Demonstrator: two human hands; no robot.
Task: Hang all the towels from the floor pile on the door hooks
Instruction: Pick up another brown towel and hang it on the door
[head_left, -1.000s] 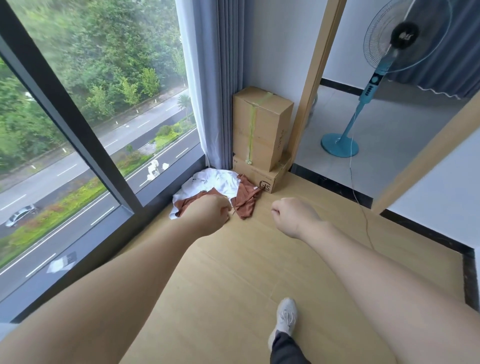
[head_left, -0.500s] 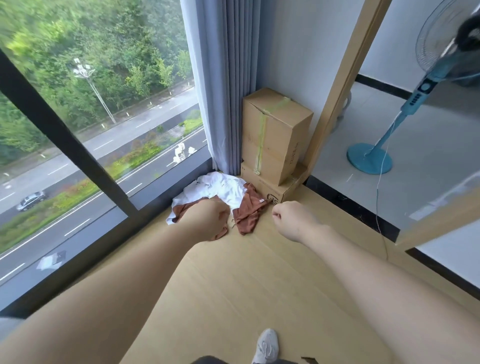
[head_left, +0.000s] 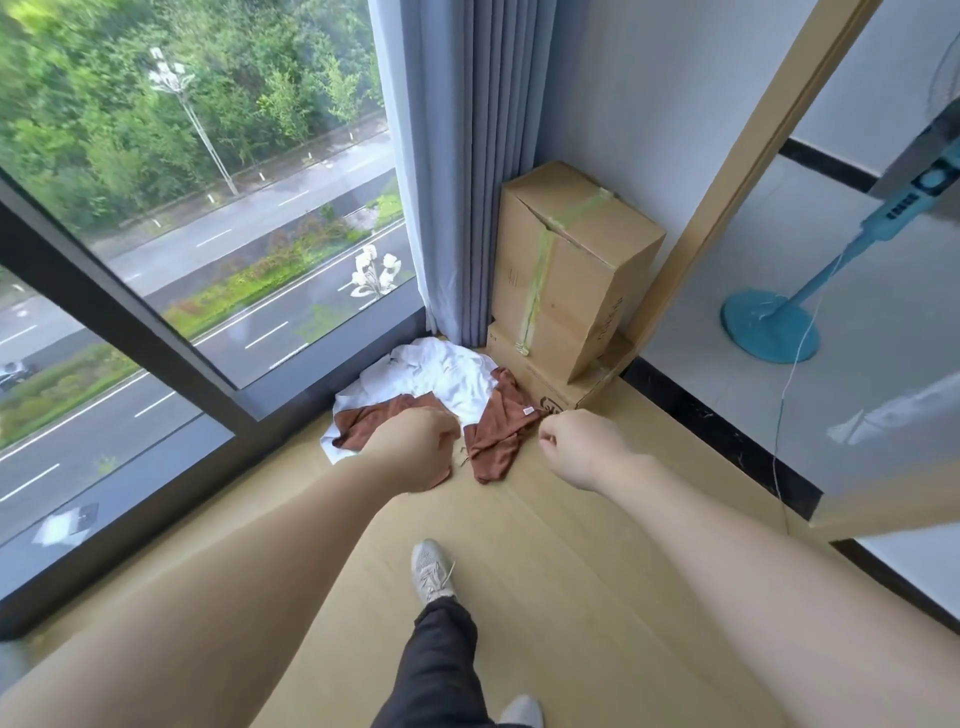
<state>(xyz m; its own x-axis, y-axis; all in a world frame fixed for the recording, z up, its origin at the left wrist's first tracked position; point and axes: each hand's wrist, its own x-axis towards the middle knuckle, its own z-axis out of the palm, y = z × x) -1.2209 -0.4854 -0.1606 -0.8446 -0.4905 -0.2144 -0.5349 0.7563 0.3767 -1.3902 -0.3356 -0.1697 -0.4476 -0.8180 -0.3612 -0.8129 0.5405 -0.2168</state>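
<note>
A small pile of towels lies on the wooden floor in the corner by the window: a white towel on top of a brown towel. My left hand is stretched out in front of the pile's near left edge, fingers curled into a fist, holding nothing that I can see. My right hand is also stretched forward, fingers curled and empty, just right of the brown towel's corner. Both hands hover above the floor, apart from the cloth. No door hooks are in view.
Two stacked cardboard boxes stand behind the pile against the wall, beside a grey-blue curtain. A large window fills the left. A wooden door frame opens right, onto a teal standing fan and its cord. My shoe is on the floor.
I have stepped closer to the corner; the pile and boxes look larger. Both fists stay extended toward the towels, and my foot has come forward.
</note>
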